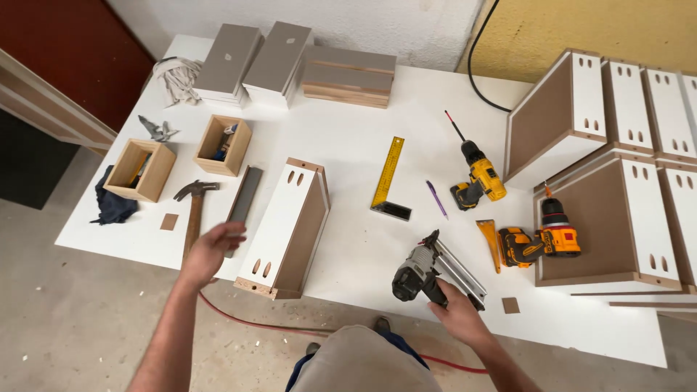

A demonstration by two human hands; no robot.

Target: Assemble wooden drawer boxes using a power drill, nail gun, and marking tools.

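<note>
White tabletop (363,152), seen from above. Right hand (459,313): fingers clamped on the grip of a nail gun (428,272), which rests near the front edge with its magazine running back and to the right. Left hand (212,250): blurred, fingers loosely spread and holding nothing, hovering over the front left of the tabletop. Drawer box (284,229): white with brown edges, lying on its side, long axis running from the front edge back and slightly right; it sits just right of the left hand and left of the nail gun, between the two hands, with the left hand nearer. Hammer (194,207): handle toward the front edge, just behind the left hand; whether the hand touches it cannot be told. Grey strip (244,199): between hammer and drawer box, parallel to both. Two small open wooden boxes (225,145) at back left, with rags (176,76) beyond. Stacked panels (290,62) along the back edge. Yellow square (388,178) at centre. Purple pen (436,198) beside it. Two yellow drills (481,178), one behind the nail gun, the other to its right. More drawer boxes (624,167) stacked on the right. Red hose (276,325) on the floor below the front edge.
</note>
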